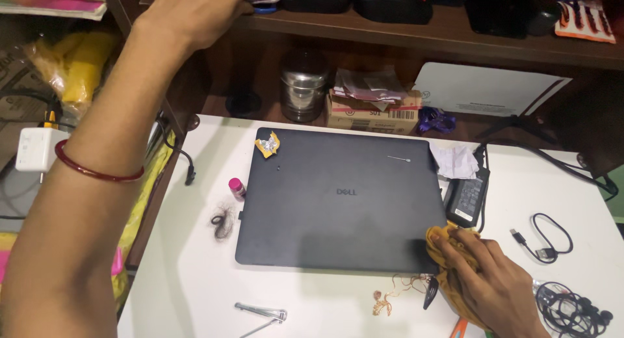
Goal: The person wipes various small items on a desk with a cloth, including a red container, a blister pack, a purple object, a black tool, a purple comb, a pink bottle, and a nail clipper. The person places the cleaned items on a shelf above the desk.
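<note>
A closed dark grey laptop (338, 198) lies flat on the white table (188, 279). My right hand (491, 283) presses a crumpled yellow cloth (448, 247) against the laptop's near right corner. My left hand (195, 10) reaches up to the brown wooden shelf (442, 32) at the top left; its fingers rest there, and what they touch is hidden. A red bangle (97, 172) circles my left forearm. A small gold foil scrap (267, 143) and a thin pin (398, 158) lie on the laptop lid.
A black power adapter (465, 198) with crumpled paper sits right of the laptop. Black cables (549, 237) and earphones (575, 305) lie far right. A pink-capped bottle (236, 187), hair clump (223, 222), metal clips (263, 312) and gold chain (390, 299) surround it. A steel tin (303, 84) and cardboard box (370, 110) stand behind.
</note>
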